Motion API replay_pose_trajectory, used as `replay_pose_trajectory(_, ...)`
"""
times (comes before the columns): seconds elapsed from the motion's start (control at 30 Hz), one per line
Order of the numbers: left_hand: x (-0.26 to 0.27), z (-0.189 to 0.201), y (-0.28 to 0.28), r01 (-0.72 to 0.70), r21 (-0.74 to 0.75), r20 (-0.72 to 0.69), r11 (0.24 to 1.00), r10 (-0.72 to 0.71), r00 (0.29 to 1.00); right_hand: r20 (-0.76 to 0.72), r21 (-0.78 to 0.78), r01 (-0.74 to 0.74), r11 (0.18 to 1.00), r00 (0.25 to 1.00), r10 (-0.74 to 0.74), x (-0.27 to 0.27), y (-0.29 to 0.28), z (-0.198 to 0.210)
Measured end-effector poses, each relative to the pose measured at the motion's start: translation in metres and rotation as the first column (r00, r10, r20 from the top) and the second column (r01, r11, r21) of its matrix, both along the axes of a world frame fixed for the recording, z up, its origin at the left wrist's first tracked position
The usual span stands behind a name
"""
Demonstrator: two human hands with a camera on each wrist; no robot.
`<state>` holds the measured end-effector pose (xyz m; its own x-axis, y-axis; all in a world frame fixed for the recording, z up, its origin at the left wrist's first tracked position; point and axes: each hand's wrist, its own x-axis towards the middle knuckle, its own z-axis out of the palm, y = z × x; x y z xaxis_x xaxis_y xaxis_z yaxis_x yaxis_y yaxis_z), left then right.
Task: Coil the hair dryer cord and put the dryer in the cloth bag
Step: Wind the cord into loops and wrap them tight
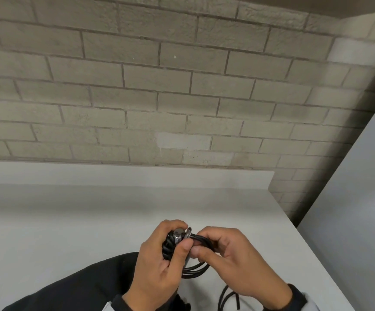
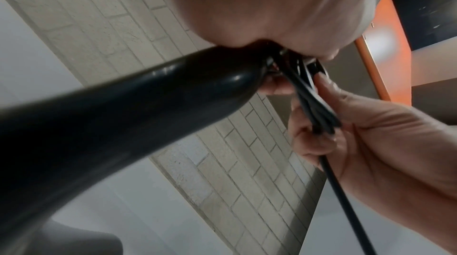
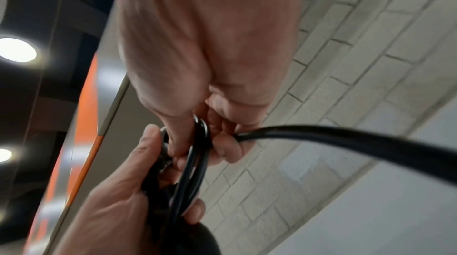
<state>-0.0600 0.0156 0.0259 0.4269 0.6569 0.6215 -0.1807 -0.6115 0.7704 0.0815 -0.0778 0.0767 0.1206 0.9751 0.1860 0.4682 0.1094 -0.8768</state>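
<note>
Both hands are closed on the black cord [image 1: 195, 267] above the white counter [image 1: 70, 221]. The left hand [image 1: 159, 265] wraps its fingers round the gathered loops at the end of the hair dryer's handle [image 2: 123, 112], thumb pressing across them, which likely keeps the finished turns from springing apart. The right hand [image 1: 233, 261] pinches the bundle just beside it between thumb and curled fingers, and a free length of cord runs out of that hand [image 3: 346, 140], probably the slack for the next turn. Coiling looks partly done: more loose cord [image 1: 227, 297] curves below the right wrist. A dark cloth [image 1: 81, 283], perhaps the bag, lies on the counter under the left forearm; I cannot tell for sure. The dryer's body is cut off in every view, and a small shiny piece [image 1: 178, 235] at the left fingertips is too blurred to identify.
</note>
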Motion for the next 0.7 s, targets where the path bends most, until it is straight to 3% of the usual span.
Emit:
replay_pose_trajectory(0.07,-0.003,0.002,0.002,0.021,0.035,-0.095,0.999,-0.018,0.995,0.117,0.022,0.03,0.999,0.993,-0.032,0.006,0.0,0.0)
replay_pose_trajectory(0.17,-0.008,0.01,0.006,-0.036,0.129,-0.235,0.991,0.066,0.97,0.25,0.124,0.086,0.989,0.962,-0.115,0.01,0.002,-0.003)
replay_pose_trajectory(0.27,-0.009,0.018,0.003,0.01,0.073,-0.286,0.997,0.011,0.958,0.285,0.215,0.115,0.97,0.942,-0.175,0.006,0.003,-0.008)
replay_pose_trajectory(0.37,-0.007,0.018,-0.004,0.04,0.03,-0.25,0.999,-0.032,0.968,0.225,0.219,0.125,0.968,0.959,-0.174,-0.002,0.004,-0.01)
replay_pose_trajectory(0.6,0.002,0.011,-0.009,-0.073,-0.023,-0.131,0.997,0.07,0.989,-0.089,0.247,0.255,0.935,0.967,-0.241,-0.019,0.001,-0.021)
replay_pose_trajectory(0.7,0.006,0.01,-0.011,-0.113,-0.049,-0.112,0.992,0.107,0.988,-0.069,0.331,0.371,0.868,0.926,-0.37,-0.025,0.002,-0.035)
